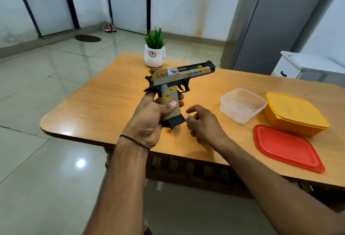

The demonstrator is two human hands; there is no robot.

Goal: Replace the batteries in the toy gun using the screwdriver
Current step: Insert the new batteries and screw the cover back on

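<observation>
Looks down along two bare forearms crossing the near edge of a rounded orange-brown wooden table (89, 108). Shows the left hand (149, 121), thin black thread at the wrist, clenched round the handle of a yellow, grey and black plastic toy gun (179, 78), held upright above the table, barrel pointing right, black magazine base at the bottom of the handle. Shows the right hand (203, 124) just beside that base, fingers loosely curled and grasping nothing, one fingertip at or almost at the black plastic; too blurred to confirm contact. No screwdriver and no batteries anywhere in view. Likely trouble from here: tugging at the base with the gun in mid-air, risking a slip from the left hand's grasp, or a small screw or battery dropping to the tiled floor; also forcing a screwed cover without the tool, risking cracked plastic. On the table to the right, nearest, a flat red rectangular plastic lid (287, 149) lying on its own. Behind it, a deep orange-yellow plastic tub (295, 115) with a matching lid on, contents hidden. Just beside that, to the left, a clear rectangular plastic tub (242, 104), open, seemingly empty though hazy. Farther back, a white ceramic pot with a spiky green plant (155, 55) near the far table edge; beyond, a tall grey refrigerator (276, 20).
</observation>
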